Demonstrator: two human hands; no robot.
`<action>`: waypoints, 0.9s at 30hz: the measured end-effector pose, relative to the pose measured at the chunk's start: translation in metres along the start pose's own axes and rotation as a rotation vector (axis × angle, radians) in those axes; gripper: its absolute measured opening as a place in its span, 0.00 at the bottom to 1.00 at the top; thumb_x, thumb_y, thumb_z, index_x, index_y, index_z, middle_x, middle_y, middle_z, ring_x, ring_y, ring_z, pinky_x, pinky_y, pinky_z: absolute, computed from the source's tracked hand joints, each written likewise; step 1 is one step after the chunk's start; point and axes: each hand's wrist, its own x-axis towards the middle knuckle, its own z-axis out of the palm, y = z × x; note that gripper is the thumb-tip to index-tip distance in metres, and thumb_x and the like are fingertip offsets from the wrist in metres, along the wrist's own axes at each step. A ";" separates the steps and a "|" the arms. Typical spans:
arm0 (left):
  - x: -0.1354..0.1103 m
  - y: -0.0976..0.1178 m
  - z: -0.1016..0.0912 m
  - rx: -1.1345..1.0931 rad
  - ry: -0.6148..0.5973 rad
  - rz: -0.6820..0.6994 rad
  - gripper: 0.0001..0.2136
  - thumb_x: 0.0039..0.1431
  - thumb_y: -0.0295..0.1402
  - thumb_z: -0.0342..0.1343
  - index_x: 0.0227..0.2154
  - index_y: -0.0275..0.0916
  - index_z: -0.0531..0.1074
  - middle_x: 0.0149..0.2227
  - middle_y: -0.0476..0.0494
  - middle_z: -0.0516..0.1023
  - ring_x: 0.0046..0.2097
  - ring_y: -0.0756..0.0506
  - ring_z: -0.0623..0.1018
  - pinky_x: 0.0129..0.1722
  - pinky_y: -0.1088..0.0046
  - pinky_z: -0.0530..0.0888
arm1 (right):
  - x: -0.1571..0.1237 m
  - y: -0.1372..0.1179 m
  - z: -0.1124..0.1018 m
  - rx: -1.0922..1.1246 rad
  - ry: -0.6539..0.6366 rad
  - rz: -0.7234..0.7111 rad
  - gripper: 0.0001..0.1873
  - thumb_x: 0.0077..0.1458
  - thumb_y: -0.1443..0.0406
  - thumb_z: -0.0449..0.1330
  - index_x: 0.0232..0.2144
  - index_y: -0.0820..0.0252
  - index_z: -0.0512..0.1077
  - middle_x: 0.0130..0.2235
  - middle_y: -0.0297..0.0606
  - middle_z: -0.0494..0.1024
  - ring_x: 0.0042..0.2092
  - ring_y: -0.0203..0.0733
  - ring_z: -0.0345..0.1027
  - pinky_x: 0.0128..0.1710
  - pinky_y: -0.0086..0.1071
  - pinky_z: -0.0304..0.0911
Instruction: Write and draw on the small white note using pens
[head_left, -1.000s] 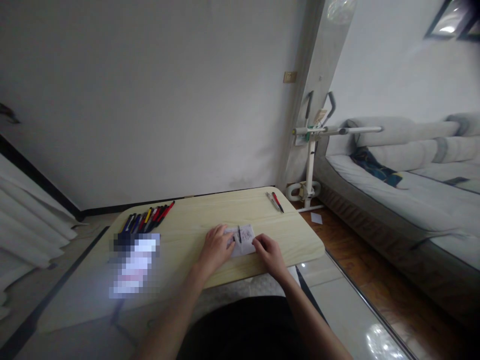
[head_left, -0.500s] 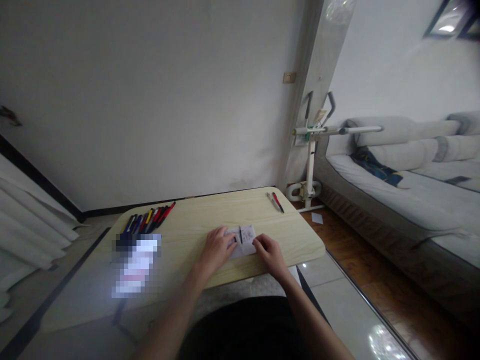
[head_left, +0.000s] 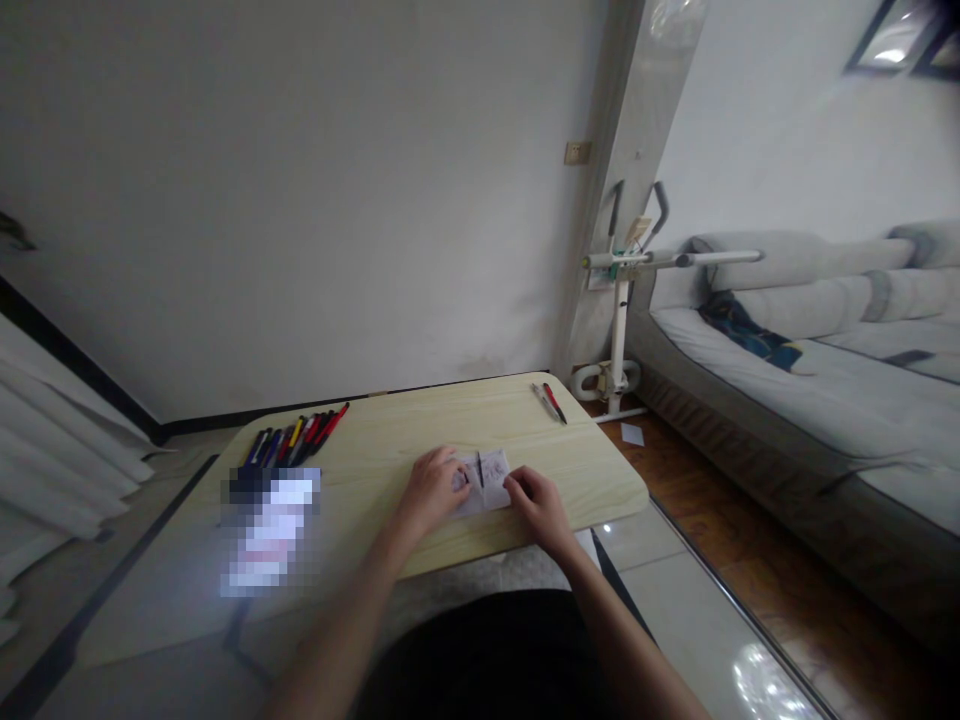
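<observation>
A small white paper (head_left: 493,490) with dark drawing or print on it lies near the table's front edge. A dark narrow line crosses its middle; whether this is a gap, a fold or a thin object I cannot tell. My left hand (head_left: 433,488) lies over the paper's left part, its thumb and bent fingers closed on it and hiding that side. At the right edge my right hand (head_left: 536,503) pinches the paper between thumb and curled fingers.
Several pens (head_left: 300,437) lie in a row at the table's left. Two more pens (head_left: 551,402) rest near the back right corner. A blurred-out bright object (head_left: 274,530) is at the front left. Beyond the wooden table (head_left: 390,425) stand exercise equipment (head_left: 621,320) and a sofa (head_left: 847,420).
The fingers of my left hand have drawn in slightly on the paper. My right hand keeps its pinch at the right edge. The view has shifted very little.
</observation>
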 end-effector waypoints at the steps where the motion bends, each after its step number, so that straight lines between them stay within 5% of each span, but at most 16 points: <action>1: 0.000 -0.001 -0.002 -0.016 0.018 -0.002 0.07 0.45 0.33 0.56 0.29 0.40 0.70 0.46 0.42 0.68 0.49 0.42 0.65 0.50 0.64 0.61 | 0.000 0.000 0.000 0.003 0.000 -0.001 0.12 0.51 0.61 0.50 0.22 0.61 0.66 0.20 0.31 0.65 0.24 0.35 0.58 0.23 0.26 0.52; 11: -0.017 0.032 -0.011 -0.413 0.118 -0.076 0.05 0.45 0.30 0.54 0.28 0.39 0.68 0.38 0.44 0.71 0.42 0.45 0.70 0.44 0.67 0.65 | -0.003 -0.005 0.002 0.092 -0.068 -0.069 0.09 0.46 0.65 0.55 0.33 0.60 0.66 0.23 0.30 0.66 0.21 0.31 0.57 0.21 0.24 0.53; 27: -0.010 0.043 -0.004 -0.322 0.076 -0.122 0.06 0.45 0.34 0.55 0.26 0.38 0.67 0.30 0.46 0.70 0.36 0.46 0.70 0.37 0.71 0.65 | -0.007 -0.003 0.003 0.021 -0.087 -0.171 0.07 0.45 0.70 0.53 0.30 0.59 0.69 0.25 0.32 0.68 0.23 0.31 0.57 0.22 0.25 0.54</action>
